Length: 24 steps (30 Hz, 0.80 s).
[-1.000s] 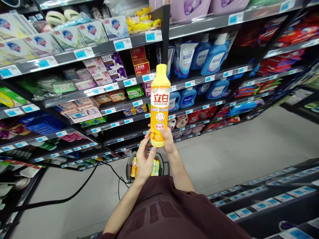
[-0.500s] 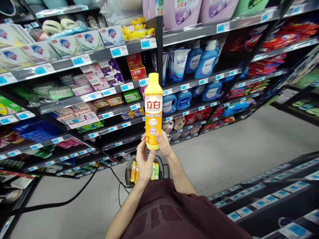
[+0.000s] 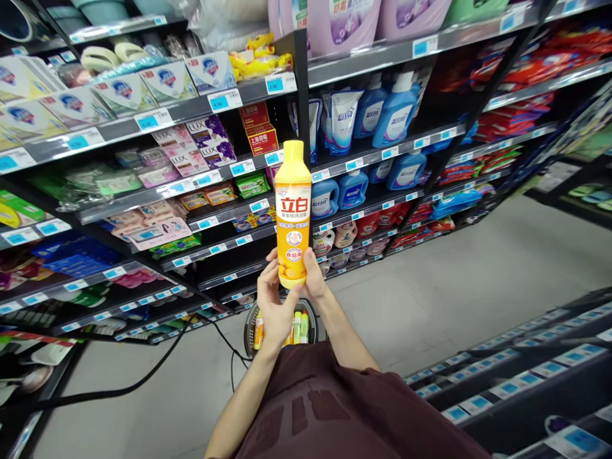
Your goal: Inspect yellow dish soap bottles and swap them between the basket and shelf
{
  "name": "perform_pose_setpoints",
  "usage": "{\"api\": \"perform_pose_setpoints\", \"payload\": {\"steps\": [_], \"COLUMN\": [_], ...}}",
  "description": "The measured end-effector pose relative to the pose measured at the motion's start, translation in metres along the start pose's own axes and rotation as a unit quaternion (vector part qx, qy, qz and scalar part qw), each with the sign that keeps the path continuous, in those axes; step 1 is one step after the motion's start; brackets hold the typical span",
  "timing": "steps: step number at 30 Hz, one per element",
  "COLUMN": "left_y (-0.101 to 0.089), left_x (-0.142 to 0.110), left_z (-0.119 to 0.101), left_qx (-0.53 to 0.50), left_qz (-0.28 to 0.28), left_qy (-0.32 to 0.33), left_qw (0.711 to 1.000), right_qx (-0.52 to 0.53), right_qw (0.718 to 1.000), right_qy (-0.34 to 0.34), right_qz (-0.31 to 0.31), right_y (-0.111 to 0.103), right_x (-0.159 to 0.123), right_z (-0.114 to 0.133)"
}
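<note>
A tall yellow bottle (image 3: 292,210) with an orange label stands upright in front of me, held by its base with both hands. My left hand (image 3: 274,307) cups the bottom from the left, fingers curled round it. My right hand (image 3: 314,275) grips the lower right side. Below the hands a dark shopping basket (image 3: 249,326) sits on the floor with several small yellow and green bottles (image 3: 300,325) inside.
Store shelves (image 3: 201,108) with soap boxes fill the left, and blue detergent bottles (image 3: 396,118) stand to the right of a black upright. A black cable (image 3: 143,376) runs over the grey floor (image 3: 454,280). Another shelf (image 3: 526,376) with price tags lies at the lower right.
The bottle has come down and slightly left in view, and both hands stay closed on its base. The view has shifted a little.
</note>
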<state>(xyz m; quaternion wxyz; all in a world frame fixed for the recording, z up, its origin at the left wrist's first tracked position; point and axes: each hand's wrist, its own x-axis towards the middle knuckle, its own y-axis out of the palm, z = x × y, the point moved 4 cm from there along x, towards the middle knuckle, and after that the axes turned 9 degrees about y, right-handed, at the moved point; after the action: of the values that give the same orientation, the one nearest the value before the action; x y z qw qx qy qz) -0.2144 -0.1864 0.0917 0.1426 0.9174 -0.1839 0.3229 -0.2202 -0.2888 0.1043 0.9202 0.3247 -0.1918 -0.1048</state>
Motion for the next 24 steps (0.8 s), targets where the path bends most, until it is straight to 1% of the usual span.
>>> {"api": "perform_pose_setpoints", "payload": {"steps": [4, 6, 10, 17, 21, 24], "left_y": [0.001, 0.001, 0.002, 0.006, 0.006, 0.006], "left_x": [0.000, -0.003, -0.007, -0.007, -0.009, -0.010], "left_z": [0.000, 0.001, 0.006, 0.006, 0.008, 0.010], "left_qx": [0.020, 0.023, 0.021, -0.024, -0.031, -0.028], "left_qz": [0.019, 0.022, 0.025, 0.028, 0.030, 0.032], "left_qy": [0.033, 0.036, 0.017, -0.009, -0.026, -0.029], "left_qw": [0.999, 0.999, 0.999, 0.999, 0.999, 0.999], "right_qx": [0.053, 0.076, 0.097, 0.074, 0.076, 0.073], "right_qw": [0.998, 0.997, 0.995, 0.994, 0.994, 0.993], "right_qy": [0.013, 0.014, 0.019, 0.070, 0.070, 0.088], "right_qz": [-0.022, -0.026, -0.023, -0.025, -0.020, -0.015], "right_y": [0.001, 0.001, -0.001, 0.000, -0.002, -0.004], "right_x": [0.001, 0.000, 0.000, 0.002, 0.003, 0.004], "right_z": [0.000, 0.001, 0.002, 0.004, 0.006, 0.004]}}
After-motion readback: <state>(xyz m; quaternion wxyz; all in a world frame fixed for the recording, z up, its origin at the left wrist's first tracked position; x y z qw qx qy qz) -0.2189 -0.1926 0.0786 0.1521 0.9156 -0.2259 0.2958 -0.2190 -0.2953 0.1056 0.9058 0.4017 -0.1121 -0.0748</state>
